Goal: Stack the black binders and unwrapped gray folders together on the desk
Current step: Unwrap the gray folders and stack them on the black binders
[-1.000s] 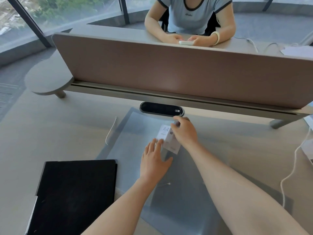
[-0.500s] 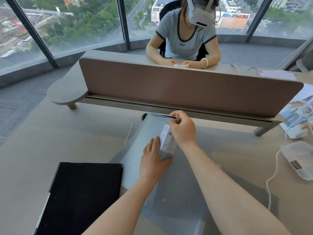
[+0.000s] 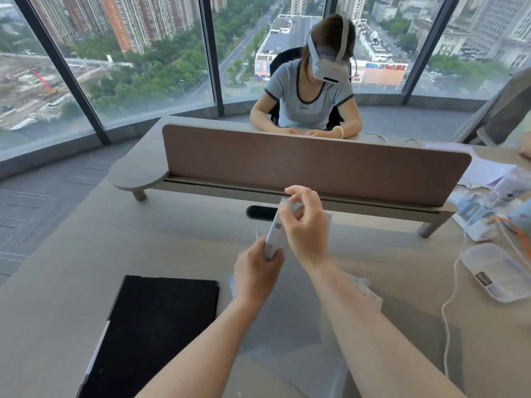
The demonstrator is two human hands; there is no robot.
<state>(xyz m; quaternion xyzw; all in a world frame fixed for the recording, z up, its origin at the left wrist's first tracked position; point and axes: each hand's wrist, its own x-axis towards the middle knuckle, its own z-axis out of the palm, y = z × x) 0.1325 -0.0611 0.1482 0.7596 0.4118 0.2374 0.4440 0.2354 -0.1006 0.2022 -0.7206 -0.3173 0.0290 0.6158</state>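
One black binder, flat, matte, rectangular, lies closed at the near left of the desk. One gray folder, still in clear glossy wrap, is tilted up off the desk in front of the person, far edge raised; how many sheets are inside, can't tell. Left hand has fingers curled around the lower end of a white paper label on the wrap. Right hand pinches the wrap's upper edge between thumb and forefinger, other fingers loosely bent. Desk is smooth beige-gray laminate with one oval black cable port and one brown fabric divider panel on a rail. One clear lidded plastic box and a white cable sit at the right. One person wearing a white headset sits opposite. Floor-to-ceiling windows with dark frames, city outside.
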